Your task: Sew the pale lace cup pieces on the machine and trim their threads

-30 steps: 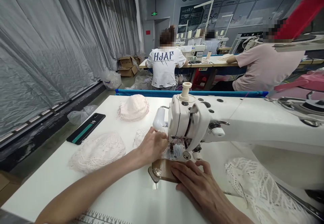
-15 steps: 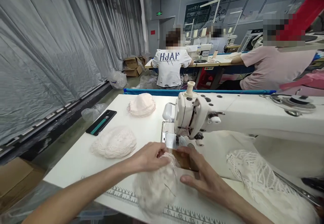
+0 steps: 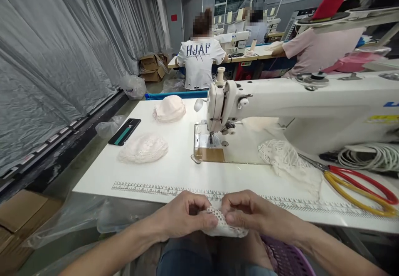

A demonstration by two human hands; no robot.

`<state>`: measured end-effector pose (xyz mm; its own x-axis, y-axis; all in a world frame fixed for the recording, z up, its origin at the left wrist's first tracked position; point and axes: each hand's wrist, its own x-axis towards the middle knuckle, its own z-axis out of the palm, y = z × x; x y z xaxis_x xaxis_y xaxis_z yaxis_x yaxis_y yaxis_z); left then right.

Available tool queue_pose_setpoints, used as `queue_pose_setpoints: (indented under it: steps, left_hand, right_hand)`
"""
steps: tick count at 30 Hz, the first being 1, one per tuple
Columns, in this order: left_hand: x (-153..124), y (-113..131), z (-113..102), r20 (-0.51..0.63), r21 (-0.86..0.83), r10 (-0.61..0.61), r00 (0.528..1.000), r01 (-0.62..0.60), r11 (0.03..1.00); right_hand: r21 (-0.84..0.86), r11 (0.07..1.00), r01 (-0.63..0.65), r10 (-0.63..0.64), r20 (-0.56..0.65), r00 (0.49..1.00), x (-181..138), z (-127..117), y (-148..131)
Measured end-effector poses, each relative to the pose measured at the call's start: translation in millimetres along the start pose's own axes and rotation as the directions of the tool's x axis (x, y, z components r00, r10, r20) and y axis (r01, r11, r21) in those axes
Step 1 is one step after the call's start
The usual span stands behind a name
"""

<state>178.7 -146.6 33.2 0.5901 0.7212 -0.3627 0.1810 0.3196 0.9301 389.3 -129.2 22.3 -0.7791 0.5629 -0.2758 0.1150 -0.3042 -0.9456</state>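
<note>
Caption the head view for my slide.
Left hand and right hand pinch white lace in front of a sewing machine.

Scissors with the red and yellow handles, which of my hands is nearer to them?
Right. Your right hand is left of the scissors, holding the white lace piece; your left hand, holding that piece's left side, is farther left.

Even light brightens the white tabletop [image 3: 177, 173], while wide-angle distortion slants the grey curtain [image 3: 65, 47]
</note>
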Motion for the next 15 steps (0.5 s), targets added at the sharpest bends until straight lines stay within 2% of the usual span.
queue_pose_setpoints:
  steps: [3, 8, 12, 15]
  left_hand:
    - [-10, -15, 9, 0.043, -0.116, -0.040, 0.998, 0.045, 0.992]
    - [-23, -44, 18, -0.022, -0.111, -0.130, 0.991, 0.126, 0.986]
    - [-23, -58, 25, 0.030, -0.130, -0.178, 0.983, 0.181, 0.975]
    - [-18, -66, 29, 0.015, -0.203, -0.205, 0.979, 0.204, 0.958]
  right_hand:
    - [-0.069, 0.997, -0.027, 0.030, 0.035, 0.999, -12, 11, 7]
    - [-0.190, 0.982, -0.001, 0.011, 0.049, 0.999, -23, 28, 23]
    - [-0.182, 0.983, -0.008, 0.019, 0.057, 0.998, -22, 33, 41]
    - [-0.166, 0.985, -0.036, 0.050, 0.078, 0.996, -22, 28, 50]
